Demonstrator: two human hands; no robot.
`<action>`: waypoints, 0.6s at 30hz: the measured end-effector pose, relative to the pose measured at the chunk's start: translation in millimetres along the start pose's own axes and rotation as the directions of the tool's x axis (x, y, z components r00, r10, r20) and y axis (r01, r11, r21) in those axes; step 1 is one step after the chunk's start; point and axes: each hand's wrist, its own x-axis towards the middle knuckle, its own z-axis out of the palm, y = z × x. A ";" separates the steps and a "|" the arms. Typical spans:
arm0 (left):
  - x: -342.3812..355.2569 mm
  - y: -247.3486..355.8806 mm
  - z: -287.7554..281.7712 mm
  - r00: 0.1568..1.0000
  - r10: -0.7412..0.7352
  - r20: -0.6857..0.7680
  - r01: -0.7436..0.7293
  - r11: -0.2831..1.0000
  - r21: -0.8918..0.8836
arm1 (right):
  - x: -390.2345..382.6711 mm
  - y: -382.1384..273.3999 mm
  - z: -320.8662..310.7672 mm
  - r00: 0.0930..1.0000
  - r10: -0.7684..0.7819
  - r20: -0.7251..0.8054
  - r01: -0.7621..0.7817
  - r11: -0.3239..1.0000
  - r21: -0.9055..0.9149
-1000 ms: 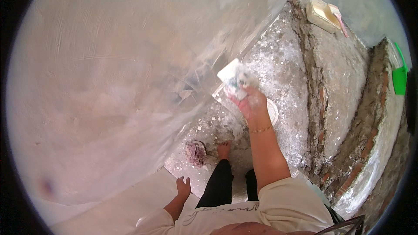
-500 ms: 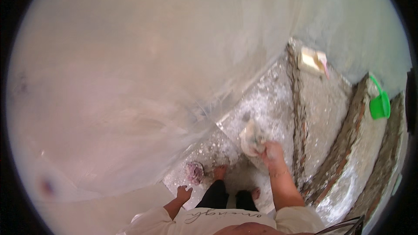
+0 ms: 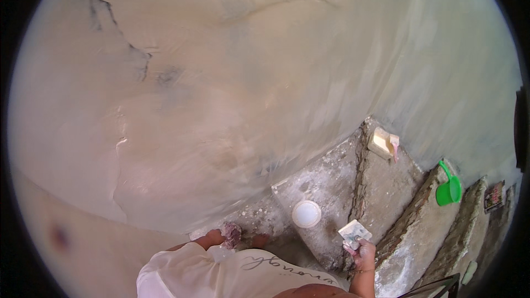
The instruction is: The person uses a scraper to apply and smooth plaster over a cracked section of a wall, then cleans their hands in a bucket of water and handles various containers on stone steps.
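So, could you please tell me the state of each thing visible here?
Pale square tool: held in right hand, smeared.
Purple bundle: at the left hand; contact unclear.
White round container: set down; open or lidded, unclear.
Cream box: open.
Pink-handled tool: resting at the box's edge.
Green dipper: on a step; contents unseen.
Wall: cracked, upper left.

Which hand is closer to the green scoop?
Right. The right hand is below and left of the green scoop in the picture; the left hand is much farther left.
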 end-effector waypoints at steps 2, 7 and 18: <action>-20.7 51.4 -45.9 0.995 0.095 0.035 -0.095 0.995 0.004 | -24.4 -25.2 1.4 0.996 -0.040 -0.078 0.041 0.999 0.016; -44.8 137.2 -105.2 0.811 0.556 -0.183 -0.543 0.831 0.118 | -56.9 -35.1 -14.5 0.989 -0.122 -0.085 0.123 0.992 0.013; -207.2 234.3 -329.5 -0.078 0.643 -0.762 -0.644 0.551 0.530 | -121.6 -37.5 0.9 0.989 0.001 -0.145 -0.003 1.000 -0.018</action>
